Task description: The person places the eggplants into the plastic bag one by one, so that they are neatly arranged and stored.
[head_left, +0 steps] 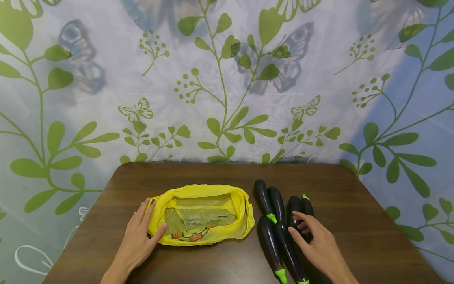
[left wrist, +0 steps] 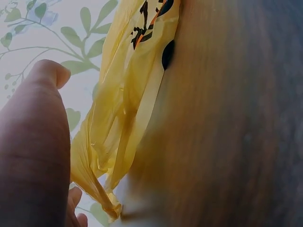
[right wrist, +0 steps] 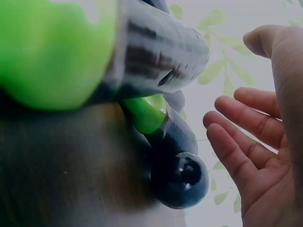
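An opened yellow plastic bag (head_left: 202, 191) with orange and black print lies on the table, its wide mouth facing up. My left hand (head_left: 138, 236) rests at the bag's left end, fingers extended along the outside and thumb by the front rim. In the left wrist view, the thumb (left wrist: 35, 127) stands apart from the yellow bag (left wrist: 125, 99). Several dark purple eggplants (head_left: 269, 244) with bright green caps lie right of the bag. Over the right-hand ones hovers my right hand (head_left: 320, 242), fingers loosely bent and holding nothing. The right wrist view shows its spread fingers (right wrist: 251, 120) beside an eggplant (right wrist: 161, 54).
Everything lies on a brown wooden table (head_left: 354, 213) with rounded far corners. Behind it hangs a pale cloth (head_left: 170, 130) printed with green leaves and butterflies. The eggplants lie close together in two rough rows, some partly covered by the right hand.
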Motion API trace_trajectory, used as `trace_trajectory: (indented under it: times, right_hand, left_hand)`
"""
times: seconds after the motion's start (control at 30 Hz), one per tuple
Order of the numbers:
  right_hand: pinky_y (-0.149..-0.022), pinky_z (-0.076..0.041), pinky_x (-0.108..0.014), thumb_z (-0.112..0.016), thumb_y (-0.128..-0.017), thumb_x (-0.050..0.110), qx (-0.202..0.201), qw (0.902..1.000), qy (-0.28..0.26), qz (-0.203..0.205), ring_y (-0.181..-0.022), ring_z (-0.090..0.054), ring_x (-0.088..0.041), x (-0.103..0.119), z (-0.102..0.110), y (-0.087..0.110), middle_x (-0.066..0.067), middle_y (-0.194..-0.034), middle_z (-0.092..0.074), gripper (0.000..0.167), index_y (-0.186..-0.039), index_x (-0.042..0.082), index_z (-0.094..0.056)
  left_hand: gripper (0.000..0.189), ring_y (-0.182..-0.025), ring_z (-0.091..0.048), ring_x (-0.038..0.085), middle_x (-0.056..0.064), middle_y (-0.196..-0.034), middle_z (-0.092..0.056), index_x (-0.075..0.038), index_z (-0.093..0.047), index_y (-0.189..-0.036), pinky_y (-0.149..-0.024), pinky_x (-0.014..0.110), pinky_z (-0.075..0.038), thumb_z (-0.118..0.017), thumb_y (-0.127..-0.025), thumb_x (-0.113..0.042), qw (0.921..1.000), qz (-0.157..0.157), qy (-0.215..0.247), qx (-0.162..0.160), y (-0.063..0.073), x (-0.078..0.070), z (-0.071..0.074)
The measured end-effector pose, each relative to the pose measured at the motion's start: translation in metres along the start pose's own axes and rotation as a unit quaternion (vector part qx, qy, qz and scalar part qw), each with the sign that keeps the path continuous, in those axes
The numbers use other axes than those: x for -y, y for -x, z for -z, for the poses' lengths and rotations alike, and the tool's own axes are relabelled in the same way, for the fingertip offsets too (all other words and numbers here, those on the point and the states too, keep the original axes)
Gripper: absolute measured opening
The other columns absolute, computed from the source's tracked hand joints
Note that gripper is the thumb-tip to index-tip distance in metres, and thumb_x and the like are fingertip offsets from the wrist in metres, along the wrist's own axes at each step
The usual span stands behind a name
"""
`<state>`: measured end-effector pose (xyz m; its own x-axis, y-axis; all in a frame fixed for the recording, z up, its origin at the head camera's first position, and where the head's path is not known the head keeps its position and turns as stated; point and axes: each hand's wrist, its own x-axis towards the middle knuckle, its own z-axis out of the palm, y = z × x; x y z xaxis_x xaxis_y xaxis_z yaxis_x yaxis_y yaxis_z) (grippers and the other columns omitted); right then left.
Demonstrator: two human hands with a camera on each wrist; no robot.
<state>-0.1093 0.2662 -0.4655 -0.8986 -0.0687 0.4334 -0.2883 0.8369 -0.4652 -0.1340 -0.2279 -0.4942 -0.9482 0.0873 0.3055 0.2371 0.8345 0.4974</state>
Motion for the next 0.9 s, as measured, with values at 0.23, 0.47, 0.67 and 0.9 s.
trace_trajectory:
  times: [0.23, 0.47, 0.67, 0.9]
  right_hand:
    - [-0.068, -0.057, -0.024, -0.081, -0.092, 0.028, 0.016, 0.9997, -0.016, -0.005, -0.083, -0.060, -0.001, 0.0017, -0.0016, 0.0010, 0.006, -0.111, -0.071, 0.040, -0.128, 0.015, -0.069]
    - [-0.064, -0.053, -0.023, -0.082, -0.091, 0.031, 0.049, 0.9987, -0.008, -0.015, -0.076, -0.054, 0.002, 0.0010, -0.0021, 0.0001, 0.005, -0.106, -0.071, 0.041, -0.126, 0.014, -0.070]
    - [-0.061, -0.049, -0.022, -0.081, -0.091, 0.034, 0.073, 0.9969, -0.004, -0.028, -0.072, -0.050, 0.003, 0.0026, -0.0012, 0.0002, 0.007, -0.103, -0.069, 0.042, -0.126, 0.015, -0.069]
    - [-0.061, -0.048, -0.022, -0.081, -0.090, 0.038, 0.091, 0.9951, -0.002, -0.038, -0.072, -0.050, 0.003, 0.0024, -0.0021, -0.0005, 0.009, -0.101, -0.068, 0.044, -0.126, 0.016, -0.070]
  left_hand:
    - [0.087, -0.151, -0.021, 0.052, 0.024, -0.169, -0.020, -0.004, -0.027, -0.163, -0.114, 0.075, -0.023, -0.063, -0.099, -0.051, 0.9996, 0.017, 0.010, 0.022, 0.0004, 0.0016, -0.0012]
    - [0.091, -0.152, -0.020, 0.052, 0.024, -0.169, -0.018, -0.002, -0.023, -0.163, -0.111, 0.078, -0.025, -0.062, -0.099, -0.053, 0.9989, 0.024, 0.015, 0.036, -0.0002, 0.0032, -0.0049]
    - [0.093, -0.152, -0.021, 0.051, 0.024, -0.170, -0.016, -0.002, -0.020, -0.164, -0.111, 0.077, -0.028, -0.062, -0.100, -0.054, 0.9980, 0.031, 0.022, 0.051, -0.0002, 0.0035, -0.0046]
    - [0.097, -0.154, -0.018, 0.050, 0.025, -0.169, -0.016, -0.001, -0.019, -0.164, -0.113, 0.076, -0.027, -0.060, -0.099, -0.060, 0.9960, 0.042, 0.021, 0.075, 0.0004, 0.0052, -0.0040]
